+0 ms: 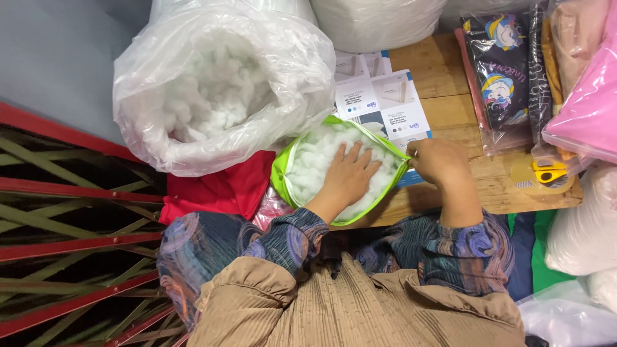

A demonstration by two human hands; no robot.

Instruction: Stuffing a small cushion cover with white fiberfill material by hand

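Observation:
A bright green cushion cover (280,172) lies on the wooden table, its zip side gaping and packed with white fibre stuffing (313,162). My left hand (348,175) rests flat, fingers spread, on the stuffing inside the opening. At the cover's right corner my right hand (438,161) is closed, pinching the green edge by the zip. Both forearms wear dark patterned sleeves.
A large clear plastic bag of white stuffing (218,83) stands behind the cover. Printed leaflets (385,103) lie on the wooden table (450,71). Red cloth (225,189) sits left, packaged fabric items (504,77) and a pink bag (588,109) right, a yellow snipper (548,172) near them.

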